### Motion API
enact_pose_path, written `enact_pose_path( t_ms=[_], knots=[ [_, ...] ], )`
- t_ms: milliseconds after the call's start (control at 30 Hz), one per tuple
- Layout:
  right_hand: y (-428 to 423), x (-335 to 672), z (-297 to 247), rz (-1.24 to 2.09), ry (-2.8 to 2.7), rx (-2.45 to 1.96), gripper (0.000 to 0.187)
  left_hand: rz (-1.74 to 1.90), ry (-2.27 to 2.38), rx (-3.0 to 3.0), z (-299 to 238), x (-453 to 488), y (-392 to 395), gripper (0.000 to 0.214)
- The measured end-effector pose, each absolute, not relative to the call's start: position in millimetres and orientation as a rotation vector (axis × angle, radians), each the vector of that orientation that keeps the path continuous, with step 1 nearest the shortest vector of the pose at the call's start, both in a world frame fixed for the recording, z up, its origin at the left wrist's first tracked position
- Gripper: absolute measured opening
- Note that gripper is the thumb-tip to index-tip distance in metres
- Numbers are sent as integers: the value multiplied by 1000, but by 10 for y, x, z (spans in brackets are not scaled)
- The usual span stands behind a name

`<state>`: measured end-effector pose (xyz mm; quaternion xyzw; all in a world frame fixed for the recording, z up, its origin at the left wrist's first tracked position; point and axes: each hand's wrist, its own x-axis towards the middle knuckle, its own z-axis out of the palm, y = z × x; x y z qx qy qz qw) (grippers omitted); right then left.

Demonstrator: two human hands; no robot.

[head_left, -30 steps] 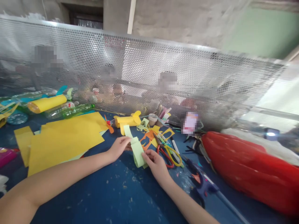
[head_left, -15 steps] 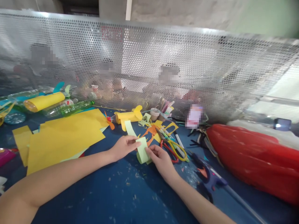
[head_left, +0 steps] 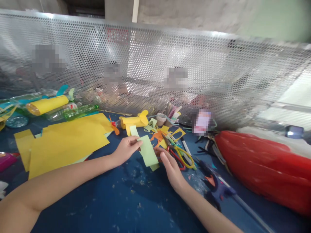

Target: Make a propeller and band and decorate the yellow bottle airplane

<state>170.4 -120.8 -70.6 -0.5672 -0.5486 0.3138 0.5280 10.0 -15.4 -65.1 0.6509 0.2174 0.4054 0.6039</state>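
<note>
My left hand [head_left: 126,149] pinches the upper edge of a pale green paper strip [head_left: 148,151] above the blue table [head_left: 126,200]. The strip hangs down to the right, folded over at its lower end. My right hand [head_left: 170,166] is just right of the strip, fingers partly spread, its fingertips at the strip's right edge. Scissors with yellow and red handles [head_left: 181,155] lie right behind that hand.
Yellow paper sheets [head_left: 65,140] cover the left of the table. A yellow paper-wrapped bottle model [head_left: 132,122] and paper scraps lie beyond the hands. A blue glue gun [head_left: 217,186] and a big red shiny object [head_left: 264,168] are on the right. A perforated metal screen [head_left: 155,71] closes the back, with people behind it.
The green strip was rolled between both hands. Now it is unrolled and flatter, held up by my left hand, and my right hand has loosened off it.
</note>
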Motion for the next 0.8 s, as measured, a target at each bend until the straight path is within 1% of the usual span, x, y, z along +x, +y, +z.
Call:
enact_pose_path(
  t_ms=[100,167,233,300,600,800],
  knots=[
    [-1200,1656,-719,904,-1262,-1358,51,979,530,1466,-671,99,-109,25],
    [-1188,1627,-744,934,-1208,-1384,46,985,536,1459,-684,100,-95,26],
    [-1176,1617,-764,916,-1175,-1400,41,990,542,1447,-687,105,-93,26],
    [-1168,1623,-773,898,-1161,-1399,39,994,543,1418,-680,112,-96,27],
    [-1158,1661,-807,834,-1140,-1429,36,960,520,1302,-664,107,-127,30],
    [-1157,1697,-833,803,-1143,-1452,38,943,524,1288,-675,108,-130,32]
  ],
)
